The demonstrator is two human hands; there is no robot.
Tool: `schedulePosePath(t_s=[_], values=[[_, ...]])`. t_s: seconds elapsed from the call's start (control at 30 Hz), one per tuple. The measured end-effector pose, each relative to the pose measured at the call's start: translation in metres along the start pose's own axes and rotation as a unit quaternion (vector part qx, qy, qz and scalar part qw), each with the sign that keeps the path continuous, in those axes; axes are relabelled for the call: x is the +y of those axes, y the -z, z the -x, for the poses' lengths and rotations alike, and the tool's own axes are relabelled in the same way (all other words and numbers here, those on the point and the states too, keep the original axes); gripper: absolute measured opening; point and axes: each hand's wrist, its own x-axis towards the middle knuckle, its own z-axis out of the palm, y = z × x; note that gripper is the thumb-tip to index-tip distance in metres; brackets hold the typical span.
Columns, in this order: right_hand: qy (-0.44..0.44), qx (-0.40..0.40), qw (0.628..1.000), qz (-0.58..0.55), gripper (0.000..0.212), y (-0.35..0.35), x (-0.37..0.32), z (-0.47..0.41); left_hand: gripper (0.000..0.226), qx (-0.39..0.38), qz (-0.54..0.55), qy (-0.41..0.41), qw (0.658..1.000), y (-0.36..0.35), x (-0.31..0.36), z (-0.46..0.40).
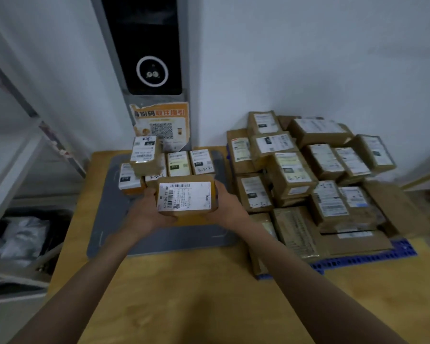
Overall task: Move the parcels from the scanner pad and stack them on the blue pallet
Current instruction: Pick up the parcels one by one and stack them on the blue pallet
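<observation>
From the head view, my left hand and right hand curl their fingers round a brown, white-labelled parcel, held above the grey scanner pad; the loaded blue pallet lies at three o'clock.

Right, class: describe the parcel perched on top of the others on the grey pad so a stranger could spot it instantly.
Start at the grey rectangular scanner pad on the wooden table, then look to the cluster of small brown cardboard parcels at its far edge. The perched parcel sits at the left; it alone rests on top of others.
</observation>
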Motion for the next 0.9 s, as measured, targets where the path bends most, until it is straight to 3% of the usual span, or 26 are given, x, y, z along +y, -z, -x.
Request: schedulePosePath(t_s=[0.43, 0.63, 0.9], values=[[-0.054, 0.124, 0.99, -0.047, 0.079, 0.077, 0.066, 0.117, 0.091, -0.098, -0.09, -0.119, 0.984, -0.068, 0.108, 0.02], [-0.115, 0.122, 0.986, -0.027, 0.082, 0.099, 0.102, 0.155, 0.071, -0.117, -0.113, -0.146, 0.976, -0.107, 0.136, 0.048], [-0.085, 0.126, 0.988, -0.036, 0.076, 0.125, 0.141, 0.202, 0.078, -0.116, -0.107, -0.147, 0.976, -0.148, 0.169, 0.088]])
